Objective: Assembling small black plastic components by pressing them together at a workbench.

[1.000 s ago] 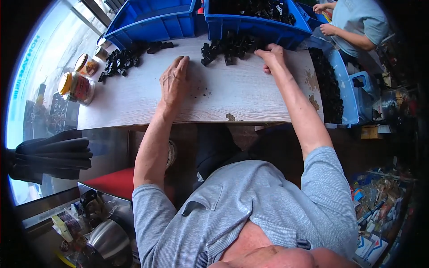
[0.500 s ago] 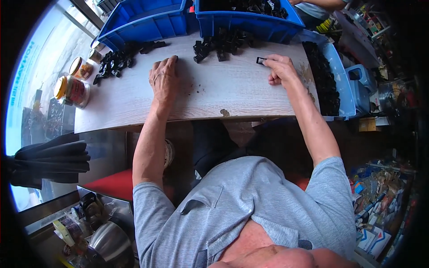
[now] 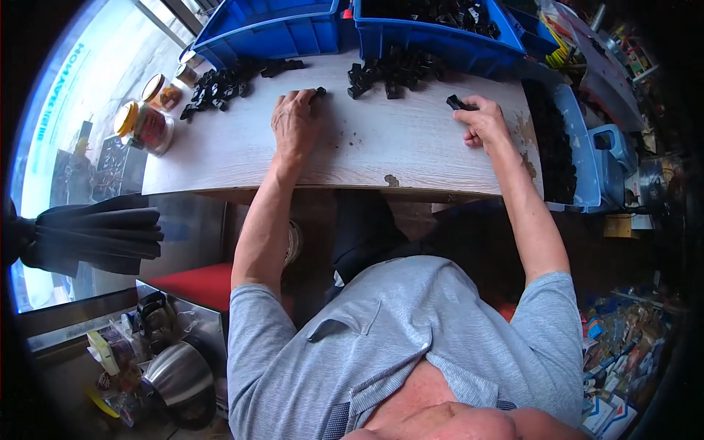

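Observation:
My left hand (image 3: 292, 123) rests low over the white tabletop with its fingers curled down. A small black plastic part (image 3: 319, 92) shows at its fingertips, mostly hidden by them. On the right side of the table, my right hand (image 3: 485, 122) pinches another black plastic part (image 3: 459, 103) between thumb and forefinger, its other fingers folded in. Between and beyond the hands lies a pile of similar black parts (image 3: 394, 72), against the foot of a blue crate. A second, looser group of black parts (image 3: 220, 89) is spread out to the left of my left hand.
Two blue crates, one at the far left (image 3: 271, 37) and one holding black parts (image 3: 440, 44), line the table's far edge. Jars, one yellow-lidded (image 3: 147, 128), stand at left. A light blue bin (image 3: 581, 147) of black parts adjoins the right edge, beside a blue jug (image 3: 614, 143).
The whole view has shifted, moving the table rightward in the picture. The part in my right hand has turned and now shows a solid side. More of the part at my left fingertips shows.

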{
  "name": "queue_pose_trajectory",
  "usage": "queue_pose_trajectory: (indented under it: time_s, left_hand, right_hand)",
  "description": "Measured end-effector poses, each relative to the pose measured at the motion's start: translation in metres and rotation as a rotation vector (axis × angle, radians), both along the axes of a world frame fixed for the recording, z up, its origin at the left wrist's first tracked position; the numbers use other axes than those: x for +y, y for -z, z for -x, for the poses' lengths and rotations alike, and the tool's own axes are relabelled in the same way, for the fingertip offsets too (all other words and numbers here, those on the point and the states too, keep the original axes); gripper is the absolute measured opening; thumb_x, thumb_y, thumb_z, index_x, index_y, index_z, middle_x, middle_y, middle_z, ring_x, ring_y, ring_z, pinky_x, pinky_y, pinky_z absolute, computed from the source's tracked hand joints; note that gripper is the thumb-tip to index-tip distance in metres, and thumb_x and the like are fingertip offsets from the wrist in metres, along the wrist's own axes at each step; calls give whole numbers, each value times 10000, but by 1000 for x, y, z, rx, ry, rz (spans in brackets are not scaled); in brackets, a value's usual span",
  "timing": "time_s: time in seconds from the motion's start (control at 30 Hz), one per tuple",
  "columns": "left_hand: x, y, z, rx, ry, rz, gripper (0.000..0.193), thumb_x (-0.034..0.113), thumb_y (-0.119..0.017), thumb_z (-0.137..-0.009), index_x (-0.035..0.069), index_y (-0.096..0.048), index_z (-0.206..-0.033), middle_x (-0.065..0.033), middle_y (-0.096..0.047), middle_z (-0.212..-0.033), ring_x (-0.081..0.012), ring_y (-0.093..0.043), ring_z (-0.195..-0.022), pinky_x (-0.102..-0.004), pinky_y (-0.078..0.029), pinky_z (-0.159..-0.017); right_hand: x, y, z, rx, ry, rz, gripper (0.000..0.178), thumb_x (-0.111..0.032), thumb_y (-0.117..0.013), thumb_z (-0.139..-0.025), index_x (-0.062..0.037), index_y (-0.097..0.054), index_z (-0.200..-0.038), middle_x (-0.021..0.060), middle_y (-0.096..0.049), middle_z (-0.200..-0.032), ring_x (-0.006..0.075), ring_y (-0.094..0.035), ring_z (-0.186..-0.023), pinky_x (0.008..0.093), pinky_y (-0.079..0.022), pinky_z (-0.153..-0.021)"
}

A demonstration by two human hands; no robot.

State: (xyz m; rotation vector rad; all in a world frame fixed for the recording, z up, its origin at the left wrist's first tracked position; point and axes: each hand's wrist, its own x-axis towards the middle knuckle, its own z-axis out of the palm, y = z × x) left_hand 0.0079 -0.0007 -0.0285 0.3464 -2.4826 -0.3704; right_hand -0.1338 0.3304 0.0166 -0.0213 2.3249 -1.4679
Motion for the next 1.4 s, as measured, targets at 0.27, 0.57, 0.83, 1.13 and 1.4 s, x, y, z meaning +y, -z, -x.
queue_pose_trajectory:
  time_s: [0.27,0.57,0.83,1.13,1.4]
  left_hand:
    - [17,-13,-6,-87,60,192,246,209,-659,-894,165,-700,-1132,-121,-706,-884,-329,-655,-859,-438,-538,-743]
    - [41,-29,-5,-337,265,305,148,245,-651,-912,126,-664,-999,-154,-666,-866,-327,-660,-828,-462,-536,-649]
    - [44,-39,-12,-305,347,212,185,155,-699,-853,60,-659,-1006,-160,-666,-923,-334,-641,-918,-445,-535,-766]
    - [37,-20,-2,-133,377,131,167,190,-663,-913,62,-690,-1016,-137,-675,-938,-341,-640,-896,-439,-539,-770]
    - [49,-14,-1,-1,293,29,178,220,-654,-904,59,-696,-969,-148,-686,-892,-366,-649,-864,-451,-523,-795]
  right_hand:
    - [-3,1,-9,39,19,-5,465,-197,-764,-829,-33,-614,-1237,29,-563,-599,100,-536,-426,278,-475,-387]
    - [-18,-5,-35,-18,-57,-34,346,-221,-784,-827,-59,-608,-1078,1,-541,-574,82,-506,-401,260,-439,-363]
    - [-30,-8,-50,-43,-130,-40,376,-205,-787,-811,-52,-607,-1104,25,-545,-609,108,-515,-412,283,-432,-350]
    - [-34,-3,-54,-6,-156,-25,296,-188,-762,-845,-56,-635,-1077,19,-573,-623,103,-534,-427,271,-447,-364]
    - [-39,-4,-57,14,-165,-21,345,-198,-784,-814,-48,-632,-1086,10,-547,-606,101,-501,-411,267,-431,-367]
